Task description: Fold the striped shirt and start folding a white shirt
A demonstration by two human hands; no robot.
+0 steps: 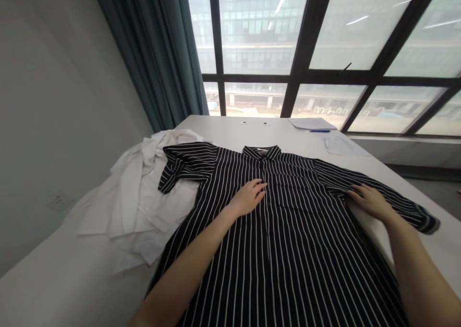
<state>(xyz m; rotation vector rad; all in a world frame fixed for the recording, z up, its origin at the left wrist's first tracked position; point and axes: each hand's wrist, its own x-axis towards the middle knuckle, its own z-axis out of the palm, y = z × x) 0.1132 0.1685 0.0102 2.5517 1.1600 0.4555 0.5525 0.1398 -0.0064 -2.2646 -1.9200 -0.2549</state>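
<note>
A black shirt with thin white stripes (288, 250) lies spread front-up on the white table (54, 279), collar pointing toward the window. My left hand (248, 196) rests flat on the chest of the shirt near the button line, fingers stretched out. My right hand (369, 199) lies on the right sleeve near the armpit, fingers extended and pressing the fabric down. Neither hand grips anything.
A crumpled white garment (140, 197) lies left of the striped shirt, partly under its sleeve. Papers (313, 123) and a blue pen (320, 131) sit at the table's far end by the window. A dark teal curtain (158, 53) hangs at the left.
</note>
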